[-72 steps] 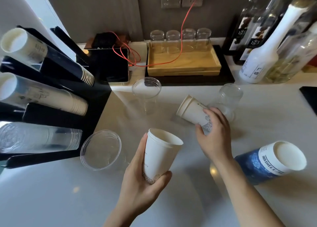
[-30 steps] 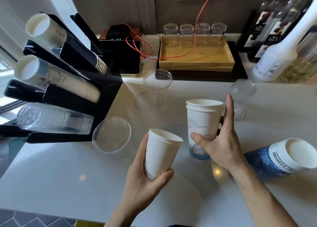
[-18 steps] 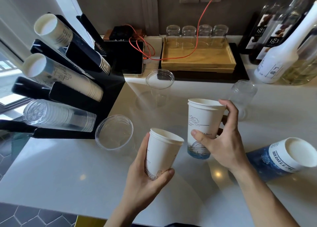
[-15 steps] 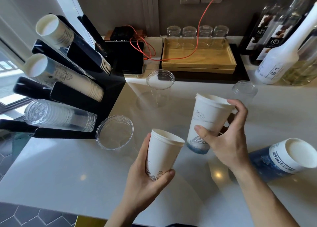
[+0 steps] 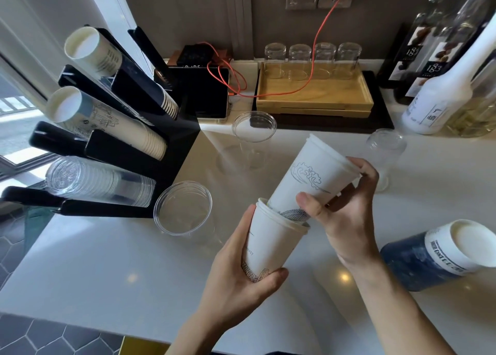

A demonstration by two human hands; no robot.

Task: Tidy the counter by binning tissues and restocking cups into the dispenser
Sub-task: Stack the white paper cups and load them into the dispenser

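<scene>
My left hand (image 5: pixel 241 279) grips a white paper cup (image 5: pixel 271 243) upright above the counter. A second white paper cup (image 5: pixel 308 175), printed with a cloud, is held in my right hand (image 5: pixel 341 209); it tilts right and its base sits inside the first cup's mouth. The black cup dispenser (image 5: pixel 112 129) stands at the left with two paper stacks and one clear plastic stack. Two clear plastic cups (image 5: pixel 182 207) (image 5: pixel 253 128) stand near it, and a third clear cup (image 5: pixel 386 150) stands behind my right hand. A blue paper cup (image 5: pixel 432 255) lies on its side at the right. No tissues show.
A wooden tray (image 5: pixel 314 97) with upturned glasses sits at the back, with a red cable across it. A dark device (image 5: pixel 206 91) stands beside the dispenser. Syrup bottles (image 5: pixel 440 91) crowd the back right corner. The white counter (image 5: pixel 107 269) ends at its front edge near me.
My right hand lifted the cloud-printed cup off the counter, tilted it and brought its base into the mouth of the cup in my left hand. The left hand stayed in place.
</scene>
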